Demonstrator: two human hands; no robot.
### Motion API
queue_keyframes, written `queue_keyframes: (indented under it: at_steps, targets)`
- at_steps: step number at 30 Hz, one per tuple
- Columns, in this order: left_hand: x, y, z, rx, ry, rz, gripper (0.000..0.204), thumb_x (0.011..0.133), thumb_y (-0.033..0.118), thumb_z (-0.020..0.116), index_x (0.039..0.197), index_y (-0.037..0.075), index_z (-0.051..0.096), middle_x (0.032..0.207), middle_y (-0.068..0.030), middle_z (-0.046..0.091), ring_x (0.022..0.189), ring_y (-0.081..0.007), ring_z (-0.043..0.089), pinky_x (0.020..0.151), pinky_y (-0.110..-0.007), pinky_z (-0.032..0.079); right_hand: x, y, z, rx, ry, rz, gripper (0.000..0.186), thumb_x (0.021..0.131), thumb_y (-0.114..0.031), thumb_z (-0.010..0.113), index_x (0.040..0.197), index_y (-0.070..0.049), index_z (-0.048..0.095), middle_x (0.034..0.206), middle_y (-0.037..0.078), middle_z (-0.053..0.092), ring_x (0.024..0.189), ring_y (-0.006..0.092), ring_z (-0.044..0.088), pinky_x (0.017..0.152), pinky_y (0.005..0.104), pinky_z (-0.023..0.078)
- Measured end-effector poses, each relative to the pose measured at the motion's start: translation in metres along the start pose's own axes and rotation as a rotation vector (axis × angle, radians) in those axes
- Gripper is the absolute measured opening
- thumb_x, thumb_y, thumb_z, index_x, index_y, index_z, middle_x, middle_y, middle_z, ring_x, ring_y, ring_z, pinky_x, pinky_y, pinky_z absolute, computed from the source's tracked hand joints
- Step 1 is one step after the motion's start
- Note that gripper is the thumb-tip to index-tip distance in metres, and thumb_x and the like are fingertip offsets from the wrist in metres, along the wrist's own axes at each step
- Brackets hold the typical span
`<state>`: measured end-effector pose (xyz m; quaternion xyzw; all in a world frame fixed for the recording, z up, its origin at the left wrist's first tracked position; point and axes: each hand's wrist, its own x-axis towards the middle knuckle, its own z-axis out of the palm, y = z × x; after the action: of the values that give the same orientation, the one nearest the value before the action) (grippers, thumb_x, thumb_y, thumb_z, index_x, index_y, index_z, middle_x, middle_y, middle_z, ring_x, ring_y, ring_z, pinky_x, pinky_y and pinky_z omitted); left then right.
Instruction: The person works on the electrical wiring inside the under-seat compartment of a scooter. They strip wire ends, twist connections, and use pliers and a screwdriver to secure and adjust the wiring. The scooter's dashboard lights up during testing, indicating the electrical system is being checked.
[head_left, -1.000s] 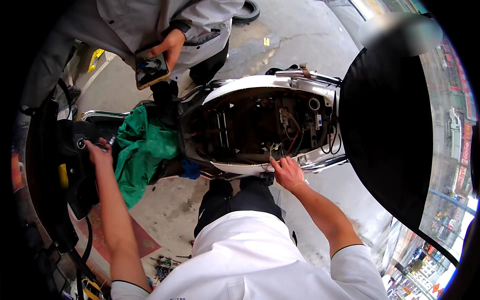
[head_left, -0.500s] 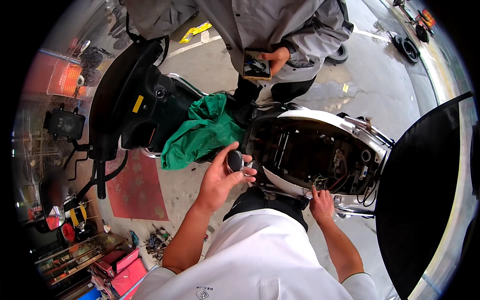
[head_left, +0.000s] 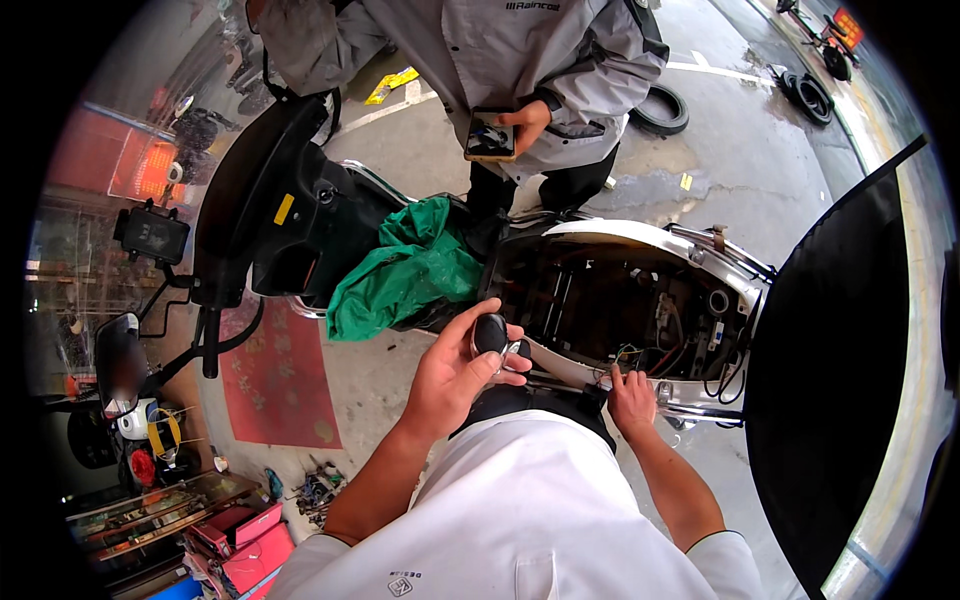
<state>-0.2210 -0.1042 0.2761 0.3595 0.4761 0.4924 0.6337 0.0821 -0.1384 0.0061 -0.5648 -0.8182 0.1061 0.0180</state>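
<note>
My left hand (head_left: 445, 385) is closed around a black oval remote key fob (head_left: 489, 333) with a shiny edge. A second small dark piece (head_left: 522, 348) shows between its fingers, its kind unclear. The scooter's open body (head_left: 600, 229), white-rimmed, lies just beyond my hands, its inside dark with cables and parts. My right hand (head_left: 632, 400) rests at the near rim, fingertips pinched together beside thin coloured wires (head_left: 628, 352); what they grip is too small to make out. A green cloth (head_left: 405, 275) covers the scooter's middle, left of the opening.
Across the scooter a person in a grey jacket holds a phone (head_left: 491, 134). The scooter's handlebar (head_left: 210, 340) and mirror (head_left: 120, 365) stand at left. A large black panel (head_left: 830, 370) rises at right. Tyres (head_left: 660, 108) lie on the floor; pink boxes (head_left: 255, 550) sit lower left.
The view has shifted slightly. The person opposite and the phone have moved a little left, uncovering more of a tyre. My hands keep much the same positions and grips.
</note>
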Motion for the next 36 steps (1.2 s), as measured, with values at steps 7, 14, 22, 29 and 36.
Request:
queue_keyframes:
  at_steps: [7,14,22,29,36]
  targets:
    - [-0.011,0.000,0.007,0.002,0.088,-0.021,0.044,0.098,0.009,0.051,0.141,0.000,0.042,0.118,-0.0195,0.060,0.089,-0.0236,0.068,0.072,-0.036,0.061,-0.002,0.002,0.003,0.002,0.055,-0.018,0.049,0.075,-0.011,0.065,0.124,-0.009,0.063,0.090,0.010,0.058,0.091,0.0284,0.057,0.078,0.0400,0.048]
    - [-0.022,-0.010,-0.010,0.088,0.107,-0.017,0.032,0.098,0.010,0.050,0.129,-0.001,0.052,0.109,-0.0173,0.063,0.078,-0.0178,0.066,0.060,-0.031,0.058,-0.001,-0.001,0.004,-0.005,0.049,-0.008,0.050,0.074,-0.011,0.066,0.124,-0.010,0.063,0.090,0.010,0.058,0.091,0.0286,0.057,0.077,0.0408,0.048]
    - [-0.029,-0.010,-0.008,-0.034,0.119,-0.012,0.050,0.095,0.002,0.050,0.144,0.001,0.039,0.124,-0.0206,0.058,0.094,-0.0241,0.067,0.080,-0.040,0.060,-0.002,-0.001,0.001,-0.012,0.038,-0.012,0.045,0.079,-0.013,0.064,0.124,-0.009,0.063,0.089,0.009,0.058,0.091,0.0279,0.057,0.078,0.0391,0.048]
    - [-0.029,-0.008,-0.010,-0.058,0.106,-0.024,0.056,0.094,0.001,0.050,0.148,0.002,0.034,0.128,-0.0216,0.056,0.097,-0.0261,0.067,0.083,-0.042,0.060,0.000,0.003,0.004,-0.006,0.041,-0.002,0.050,0.075,-0.011,0.066,0.126,-0.010,0.062,0.090,0.010,0.058,0.092,0.0289,0.057,0.079,0.0406,0.048]
    - [-0.041,-0.019,-0.024,-0.138,0.065,0.020,0.049,0.099,0.007,0.050,0.146,0.005,0.038,0.120,-0.0186,0.059,0.091,-0.0233,0.065,0.075,-0.037,0.056,-0.003,-0.007,-0.001,-0.011,0.138,-0.083,0.054,0.076,-0.009,0.064,0.130,-0.007,0.060,0.097,0.013,0.055,0.097,0.0321,0.055,0.085,0.0423,0.047]
